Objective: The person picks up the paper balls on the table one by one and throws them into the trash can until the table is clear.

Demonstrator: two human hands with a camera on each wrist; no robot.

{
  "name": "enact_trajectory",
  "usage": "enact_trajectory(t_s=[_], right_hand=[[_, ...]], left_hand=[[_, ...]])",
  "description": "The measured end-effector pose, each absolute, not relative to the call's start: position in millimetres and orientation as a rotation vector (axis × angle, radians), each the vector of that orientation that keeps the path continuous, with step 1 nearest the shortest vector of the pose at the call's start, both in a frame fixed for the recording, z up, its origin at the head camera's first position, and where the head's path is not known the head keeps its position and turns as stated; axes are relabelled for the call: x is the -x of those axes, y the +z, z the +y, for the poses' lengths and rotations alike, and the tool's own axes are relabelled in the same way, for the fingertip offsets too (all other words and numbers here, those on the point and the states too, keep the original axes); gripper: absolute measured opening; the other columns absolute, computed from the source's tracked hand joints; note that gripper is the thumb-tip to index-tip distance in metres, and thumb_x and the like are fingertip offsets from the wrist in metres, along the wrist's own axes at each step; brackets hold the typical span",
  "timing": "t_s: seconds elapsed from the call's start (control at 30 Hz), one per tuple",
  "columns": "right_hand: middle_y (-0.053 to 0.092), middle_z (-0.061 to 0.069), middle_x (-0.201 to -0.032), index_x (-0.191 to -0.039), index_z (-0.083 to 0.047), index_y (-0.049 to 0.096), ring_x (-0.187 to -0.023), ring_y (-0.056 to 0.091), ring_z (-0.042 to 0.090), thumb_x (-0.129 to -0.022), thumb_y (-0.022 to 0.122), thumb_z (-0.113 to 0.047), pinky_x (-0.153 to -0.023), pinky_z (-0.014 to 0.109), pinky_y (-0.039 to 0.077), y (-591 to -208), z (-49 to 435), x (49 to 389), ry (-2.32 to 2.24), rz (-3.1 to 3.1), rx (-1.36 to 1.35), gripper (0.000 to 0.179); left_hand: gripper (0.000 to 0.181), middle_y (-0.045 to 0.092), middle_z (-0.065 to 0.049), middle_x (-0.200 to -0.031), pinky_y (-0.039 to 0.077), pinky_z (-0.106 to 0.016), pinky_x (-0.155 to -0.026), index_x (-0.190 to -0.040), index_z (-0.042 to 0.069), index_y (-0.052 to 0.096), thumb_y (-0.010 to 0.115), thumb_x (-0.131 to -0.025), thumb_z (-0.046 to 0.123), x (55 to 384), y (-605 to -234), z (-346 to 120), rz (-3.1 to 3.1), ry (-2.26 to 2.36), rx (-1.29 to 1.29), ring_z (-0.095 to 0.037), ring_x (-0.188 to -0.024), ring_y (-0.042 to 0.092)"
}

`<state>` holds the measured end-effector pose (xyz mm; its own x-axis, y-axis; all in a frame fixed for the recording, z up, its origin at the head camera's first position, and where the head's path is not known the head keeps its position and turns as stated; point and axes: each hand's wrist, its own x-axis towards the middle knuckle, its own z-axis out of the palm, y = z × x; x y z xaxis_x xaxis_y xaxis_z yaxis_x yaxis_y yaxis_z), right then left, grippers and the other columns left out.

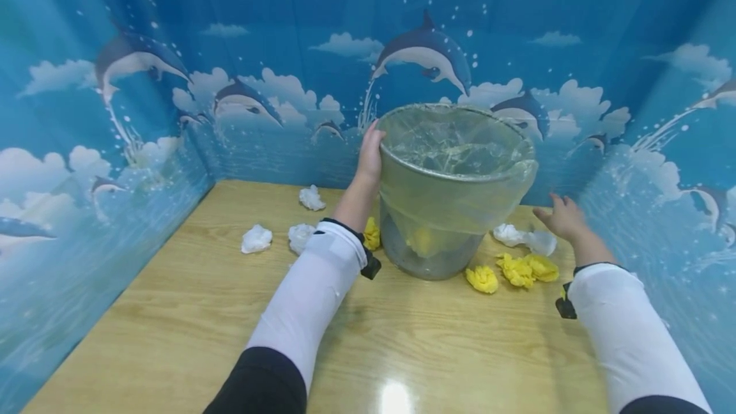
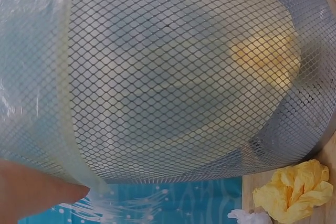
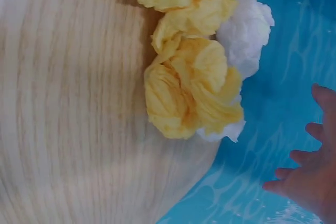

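Observation:
A grey mesh wastebasket (image 1: 428, 267) with a translucent yellowish-green bin liner (image 1: 448, 200) folded over its rim stands on the wooden table. My left hand (image 1: 370, 155) grips the rim at its left side; in the left wrist view one finger (image 2: 44, 187) lies along the liner's edge. A yellow crumpled paper (image 2: 268, 59) shows through the mesh near the bottom. My right hand (image 1: 566, 217) is held with fingers spread, holding nothing, above and beside crumpled white paper (image 1: 526, 238) and several crumpled yellow papers (image 1: 517, 270) right of the wastebasket.
White crumpled papers (image 1: 256, 239) lie on the table (image 1: 230, 312) left of the wastebasket. Another yellow paper (image 1: 372, 234) is close by its left side. A blue dolphin-print curtain (image 1: 287, 50) surrounds the table's back and sides.

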<state>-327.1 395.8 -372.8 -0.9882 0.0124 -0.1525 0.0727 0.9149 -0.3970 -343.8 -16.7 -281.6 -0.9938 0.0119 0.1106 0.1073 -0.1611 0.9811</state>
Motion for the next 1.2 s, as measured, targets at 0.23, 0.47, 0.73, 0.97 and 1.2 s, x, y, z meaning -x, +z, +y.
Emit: enact_trajectory(t_s=[0.23,0.47,0.73,0.97,1.2], right_hand=[[-0.002,0.048,-0.145,-0.149,0.012,0.001,-0.131,0.004,0.066,-0.101,0.032,-0.052,-0.105,0.075,0.015,-383.9,388.0,327.1,-0.559,2.887,-0.036,0.086],[-0.003,0.047,-0.146,-0.148,0.014,0.005,-0.133,0.002,0.064,-0.103,0.036,-0.041,-0.106,0.074,0.013,-397.5,383.1,332.4,-0.632,2.843,-0.018,0.077],[0.006,0.048,-0.145,-0.147,0.016,0.011,-0.131,0.010,0.065,-0.102,0.040,-0.035,-0.106,0.072,0.017,-405.0,382.0,332.5,-0.542,2.832,0.025,0.074],[0.011,0.049,-0.142,-0.145,0.018,0.014,-0.131,0.014,0.064,-0.102,0.038,-0.032,-0.107,0.071,0.020,-409.4,383.2,330.8,-0.506,2.797,0.007,0.070],[0.018,0.048,-0.141,-0.145,0.019,0.015,-0.130,0.020,0.063,-0.102,0.037,-0.029,-0.107,0.069,0.024,-411.5,384.9,330.2,-0.447,2.797,-0.031,0.067]], left_hand=[[0.061,0.016,-0.001,-0.162,0.020,-0.048,-0.119,-0.155,0.021,0.022,0.032,-0.096,0.030,342.3,-286.4,-15.9,-2.017,-2.321,0.153,-0.024,-0.149,0.015],[0.061,0.016,0.000,-0.162,0.020,-0.050,-0.118,-0.155,0.022,0.022,0.033,-0.096,0.031,342.1,-289.0,-15.4,-2.015,-2.319,0.163,-0.025,-0.149,0.016],[0.060,0.017,0.000,-0.162,0.021,-0.049,-0.118,-0.155,0.024,0.023,0.033,-0.096,0.030,341.4,-290.3,-15.5,-2.021,-2.326,0.150,-0.023,-0.149,0.016],[0.060,0.018,-0.001,-0.162,0.021,-0.048,-0.118,-0.154,0.023,0.024,0.033,-0.096,0.031,342.1,-289.6,-13.6,-1.997,-2.333,0.156,-0.024,-0.149,0.016],[0.060,0.017,0.000,-0.162,0.021,-0.048,-0.119,-0.154,0.024,0.024,0.034,-0.095,0.032,341.7,-288.9,-13.9,-2.004,-2.334,0.146,-0.024,-0.149,0.016]])
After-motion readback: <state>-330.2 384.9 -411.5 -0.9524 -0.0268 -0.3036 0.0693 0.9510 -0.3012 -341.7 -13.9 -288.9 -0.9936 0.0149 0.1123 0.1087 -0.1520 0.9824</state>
